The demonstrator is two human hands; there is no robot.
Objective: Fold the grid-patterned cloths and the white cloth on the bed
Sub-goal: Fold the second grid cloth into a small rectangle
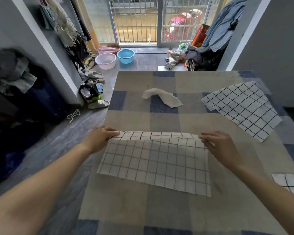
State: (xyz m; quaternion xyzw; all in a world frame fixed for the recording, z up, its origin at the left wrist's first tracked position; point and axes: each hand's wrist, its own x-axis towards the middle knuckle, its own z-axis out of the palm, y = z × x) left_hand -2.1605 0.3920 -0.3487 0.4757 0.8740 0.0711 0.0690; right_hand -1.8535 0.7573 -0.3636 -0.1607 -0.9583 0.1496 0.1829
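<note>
A white cloth with a black grid (156,163) lies in front of me on the checked bed cover (134,209). Its far edge is lifted and doubled toward me. My left hand (98,138) pinches the far left corner, and my right hand (222,146) pinches the far right corner. A second grid cloth (243,107) lies flat at the right of the bed. A crumpled plain white cloth (163,98) sits near the bed's far middle. At the right edge, a corner of a third grid cloth (290,184) shows.
The floor runs along the bed's left edge, with slippers (98,104), a clothes pile (92,90), a pink basin (105,61) and a blue basin (126,55). Clothes hang by the walls on both sides. A barred glass door (136,19) stands beyond the bed.
</note>
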